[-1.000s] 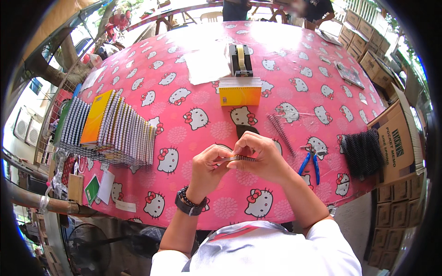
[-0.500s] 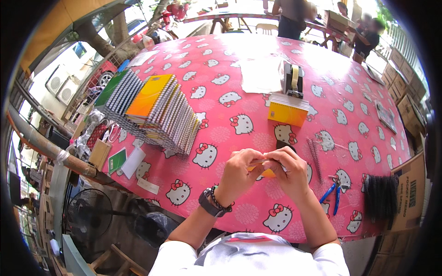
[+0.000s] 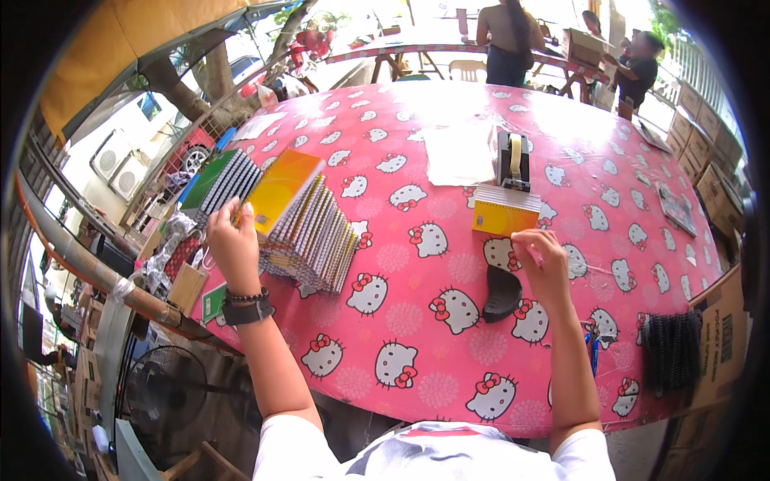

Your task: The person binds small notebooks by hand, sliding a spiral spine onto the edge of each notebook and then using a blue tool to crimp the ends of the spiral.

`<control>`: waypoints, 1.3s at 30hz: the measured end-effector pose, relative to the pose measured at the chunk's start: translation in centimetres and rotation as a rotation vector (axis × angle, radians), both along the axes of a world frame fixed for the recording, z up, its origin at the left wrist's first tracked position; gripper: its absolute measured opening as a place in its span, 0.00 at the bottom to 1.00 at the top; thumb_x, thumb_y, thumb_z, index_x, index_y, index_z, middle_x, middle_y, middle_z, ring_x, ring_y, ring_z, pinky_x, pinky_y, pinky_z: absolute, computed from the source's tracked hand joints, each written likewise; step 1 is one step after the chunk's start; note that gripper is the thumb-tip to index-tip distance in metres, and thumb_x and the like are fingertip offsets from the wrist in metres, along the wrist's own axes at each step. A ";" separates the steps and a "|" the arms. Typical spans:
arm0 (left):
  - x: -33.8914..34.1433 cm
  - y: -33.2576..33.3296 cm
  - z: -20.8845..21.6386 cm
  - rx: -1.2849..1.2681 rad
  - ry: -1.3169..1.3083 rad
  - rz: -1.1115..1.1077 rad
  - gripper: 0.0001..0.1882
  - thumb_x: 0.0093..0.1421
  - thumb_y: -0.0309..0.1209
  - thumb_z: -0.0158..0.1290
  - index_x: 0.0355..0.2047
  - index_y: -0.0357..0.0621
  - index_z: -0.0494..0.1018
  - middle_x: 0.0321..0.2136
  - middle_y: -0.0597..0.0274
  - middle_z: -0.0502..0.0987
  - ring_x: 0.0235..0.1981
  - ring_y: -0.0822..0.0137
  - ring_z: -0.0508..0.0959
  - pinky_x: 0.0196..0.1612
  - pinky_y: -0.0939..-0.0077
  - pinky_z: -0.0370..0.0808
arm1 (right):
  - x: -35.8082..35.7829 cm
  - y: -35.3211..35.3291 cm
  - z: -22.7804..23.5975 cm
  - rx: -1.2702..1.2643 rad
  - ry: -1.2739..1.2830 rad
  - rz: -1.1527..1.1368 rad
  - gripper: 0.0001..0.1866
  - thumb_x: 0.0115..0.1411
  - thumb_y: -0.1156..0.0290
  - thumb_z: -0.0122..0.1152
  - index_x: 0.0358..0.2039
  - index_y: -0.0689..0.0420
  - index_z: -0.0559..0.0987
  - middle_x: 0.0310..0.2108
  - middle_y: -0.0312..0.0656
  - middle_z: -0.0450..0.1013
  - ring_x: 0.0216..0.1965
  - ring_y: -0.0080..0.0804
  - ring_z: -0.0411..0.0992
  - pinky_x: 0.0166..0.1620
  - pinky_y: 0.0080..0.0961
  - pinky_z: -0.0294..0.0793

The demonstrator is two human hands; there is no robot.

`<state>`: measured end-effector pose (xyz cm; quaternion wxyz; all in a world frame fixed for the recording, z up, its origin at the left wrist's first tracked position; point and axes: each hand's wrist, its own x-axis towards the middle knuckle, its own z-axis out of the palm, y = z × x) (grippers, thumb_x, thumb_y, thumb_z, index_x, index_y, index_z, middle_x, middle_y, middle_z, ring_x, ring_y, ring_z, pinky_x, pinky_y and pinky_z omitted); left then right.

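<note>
My left hand [image 3: 233, 244] is at the near left corner of the orange-and-yellow notebook [image 3: 282, 188] on top of a tall stack of spiral-bound notebooks [image 3: 317, 240]. Its thumb and fingers close on that corner. My right hand [image 3: 543, 260] hovers near the front of a small stack of yellow spiral notebooks [image 3: 505, 218], apart from it. Its fingers are loosely bent, thumb apart, and nothing shows between them. Below that stack lies a black curved object [image 3: 501, 294]. Blue-handled pliers [image 3: 593, 349] are partly hidden by my right forearm.
Green notebooks [image 3: 220, 183] stand left of the tall stack. A tape dispenser [image 3: 513, 160] and white sheets [image 3: 459, 156] lie beyond the yellow stack. Black spiral wires [image 3: 672, 353] are heaped at the right edge beside a cardboard box [image 3: 724, 337]. People stand at a far table.
My hands were together at the middle over a notebook; now they are apart, the left at the tall stack, the right near the yellow stack. The black curved object is uncovered.
</note>
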<state>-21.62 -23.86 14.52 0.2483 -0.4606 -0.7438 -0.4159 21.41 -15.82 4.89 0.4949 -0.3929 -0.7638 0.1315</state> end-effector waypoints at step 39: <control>21.9 -1.9 -13.6 -0.173 0.151 -1.071 0.12 0.48 0.22 0.56 0.34 0.47 0.78 0.29 0.65 0.75 0.33 0.65 0.74 0.37 0.71 0.67 | 8.0 -0.9 -7.6 -0.229 -0.400 -0.422 0.10 0.49 0.69 0.65 0.32 0.59 0.79 0.35 0.44 0.73 0.40 0.39 0.70 0.45 0.31 0.71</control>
